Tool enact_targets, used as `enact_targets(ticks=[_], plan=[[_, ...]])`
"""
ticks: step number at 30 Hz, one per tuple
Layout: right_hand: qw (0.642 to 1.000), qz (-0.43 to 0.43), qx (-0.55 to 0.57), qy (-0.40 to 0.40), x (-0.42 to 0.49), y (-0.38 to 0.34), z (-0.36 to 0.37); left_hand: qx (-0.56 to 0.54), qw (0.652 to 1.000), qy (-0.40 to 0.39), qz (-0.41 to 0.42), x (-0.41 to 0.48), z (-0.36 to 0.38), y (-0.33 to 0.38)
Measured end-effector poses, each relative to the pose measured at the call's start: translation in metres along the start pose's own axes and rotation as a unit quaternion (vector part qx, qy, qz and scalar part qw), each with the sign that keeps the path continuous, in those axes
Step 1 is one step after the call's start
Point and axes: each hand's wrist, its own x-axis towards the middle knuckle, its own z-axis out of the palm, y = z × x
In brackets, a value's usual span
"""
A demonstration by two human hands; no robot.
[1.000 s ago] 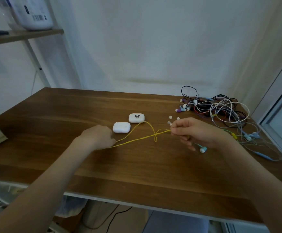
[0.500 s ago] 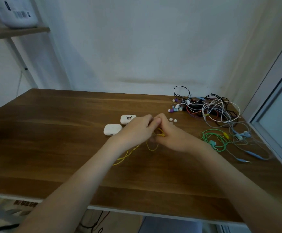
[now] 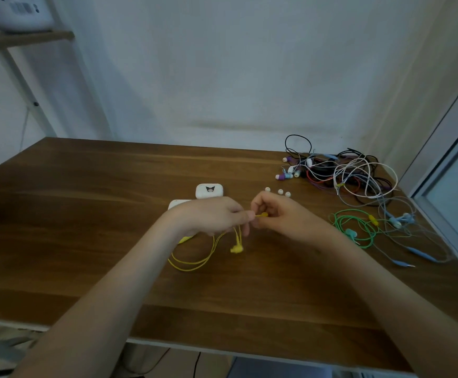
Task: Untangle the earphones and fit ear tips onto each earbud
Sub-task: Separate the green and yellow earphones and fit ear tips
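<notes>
- Head view: our left hand [image 3: 214, 216] and right hand [image 3: 285, 216] meet over the middle of the table [image 3: 86, 214]. Their fingertips almost touch.
- Both hands are closed in a pinch on one yellow earbud [image 3: 262, 214]. The left hand holds its left end and the right hand's curled fingers hold its right end.
- The earbud lies sideways. Its long way runs left to right, from one hand to the other.
- The right fingers hide the tip end, so we cannot tell if a tip is already on it. It may be bare.
- The next move turns on the ear tips [image 3: 280, 191]. They lie on the table just past the right hand, on the far side. The right hand is the nearer one, so we think it should reach forward for a tip.
- We count three loose white ear tips in a short row.
- The other yellow earbud [image 3: 236, 249] hangs down below the left hand. That makes two yellow earbuds.
- The yellow cable [image 3: 195, 264] loops on the table under the left arm. It looks free of knots.
- We count two white cases [image 3: 209, 190] just past the left hand. One is partly hidden.
- On the right lie one green earphone set [image 3: 353, 227], one blue earphone set [image 3: 402, 222], and a tangled pile [image 3: 353, 175] we cannot count.
</notes>
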Motion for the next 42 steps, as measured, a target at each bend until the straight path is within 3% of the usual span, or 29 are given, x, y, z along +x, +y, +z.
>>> enact_targets(ticks=[3, 8, 12, 18, 22, 25, 28, 31, 33, 39, 42], plan=[[1.0, 0.001, 0.018, 0.022, -0.001, 0.0, -0.004, 0.012, 1.0, 0.019, 0.019, 0.0, -0.003, -0.002], [0.955, 0.026, -0.158, 0.251, 0.014, 0.023, -0.016, 0.127, 0.991, 0.05, -0.011, 0.001, -0.004, -0.002], [0.928, 0.087, -0.288, 0.221, 0.025, 0.047, -0.025, 0.229, 0.967, 0.11, -0.01, -0.002, -0.001, 0.002], [0.918, 0.093, -0.314, 0.222, 0.03, 0.052, -0.023, 0.279, 0.931, 0.232, 0.04, -0.006, 0.0, 0.004], [0.909, 0.106, -0.332, 0.23, 0.03, 0.051, -0.026, 0.146, 0.933, 0.3, 0.132, -0.007, 0.003, 0.008], [0.915, 0.093, -0.312, 0.237, 0.026, 0.047, -0.024, -0.019, 0.949, 0.287, 0.127, -0.001, 0.006, 0.011], [0.943, 0.082, -0.163, 0.278, 0.017, 0.033, -0.015, -0.148, 0.946, 0.278, 0.085, 0.012, 0.017, 0.008], [0.956, 0.067, 0.099, 0.268, 0.006, 0.015, 0.001, -0.267, 0.925, 0.268, 0.038, 0.029, 0.029, 0.0], [0.953, 0.055, 0.174, 0.24, 0.001, 0.009, 0.008, -0.313, 0.915, 0.253, 0.031, 0.038, 0.035, -0.005], [0.956, 0.042, 0.174, 0.232, -0.001, 0.014, 0.016, -0.388, 0.901, 0.187, 0.052, 0.052, 0.044, -0.015], [0.955, 0.03, 0.182, 0.234, 0.0, 0.018, 0.02, -0.348, 0.924, 0.153, 0.038, 0.055, 0.047, -0.019]])
